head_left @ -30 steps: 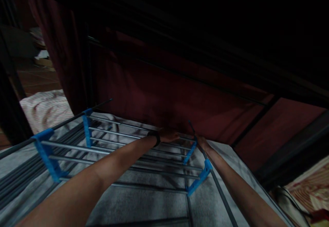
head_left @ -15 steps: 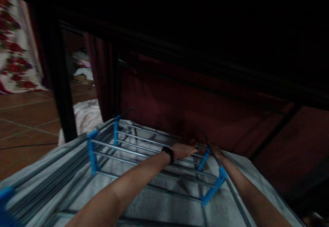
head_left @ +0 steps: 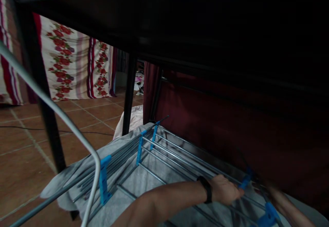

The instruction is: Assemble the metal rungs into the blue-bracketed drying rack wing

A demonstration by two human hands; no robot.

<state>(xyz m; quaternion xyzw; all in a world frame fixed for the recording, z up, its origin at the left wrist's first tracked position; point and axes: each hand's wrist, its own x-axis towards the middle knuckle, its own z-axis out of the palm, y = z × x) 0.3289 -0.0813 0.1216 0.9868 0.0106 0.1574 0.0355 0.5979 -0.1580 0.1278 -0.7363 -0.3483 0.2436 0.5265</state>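
Observation:
A metal clothes drying rack [head_left: 177, 154] with grey rods and blue plastic joints lies on a pale grey cloth [head_left: 144, 182]. My left hand [head_left: 226, 188], with a black band at the wrist, is closed over the rods beside a blue joint [head_left: 245, 181] at the rack's far right. Across that joint, my right hand [head_left: 269, 190] is at the rack's outer rod. It is dark and smeared, and its fingers are hidden. Another blue joint [head_left: 268, 215] lies nearer, by my right forearm.
A dark frame [head_left: 180, 21] hangs low overhead, with black legs [head_left: 130, 93] at the left. Maroon cloth [head_left: 200, 114] closes off the back. A bent light-grey tube [head_left: 74, 127] rises at the near left. Beyond are a tiled floor [head_left: 84, 115], a cable [head_left: 33, 128] and a flowered curtain [head_left: 61, 62].
My view has swung left, so the rack and both hands appear further right and lower. The bent tube and more curtain have come into view. Both hands stay near the same rack end.

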